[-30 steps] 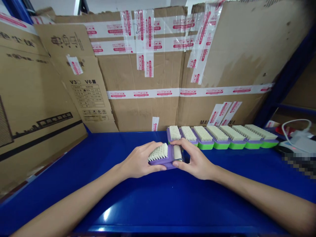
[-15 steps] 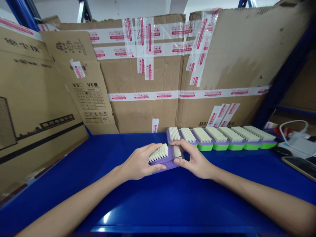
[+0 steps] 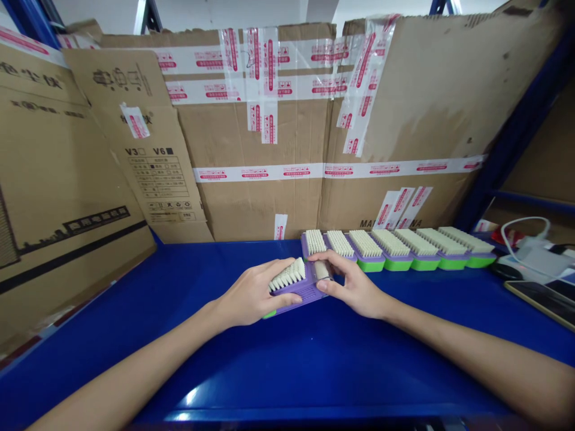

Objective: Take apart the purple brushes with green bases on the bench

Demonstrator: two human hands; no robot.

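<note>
A purple and green brush (image 3: pixel 308 292) with cream bristles is held between both hands above the blue table. My left hand (image 3: pixel 257 291) wraps round its left end, thumb along the front edge and fingers behind the bristles. At the right end, my right hand (image 3: pixel 354 284) grips a small clear and beige part (image 3: pixel 322 270) between thumb and fingers. Whether that part is joined to the brush cannot be made out. Just behind the hands begins a row of several similar brushes (image 3: pixel 390 245), bristles up.
The blue table (image 3: pixel 269 371) is bounded by taped cardboard (image 3: pixel 265 206) at the back and a printed carton (image 3: pixel 67 173) on the left. At the far right lie a phone (image 3: pixel 543 299) and a white device with a cable (image 3: pixel 530 257).
The view has shifted slightly. Both hands keep their hold, and a little more of the brush's green lower left corner shows.
</note>
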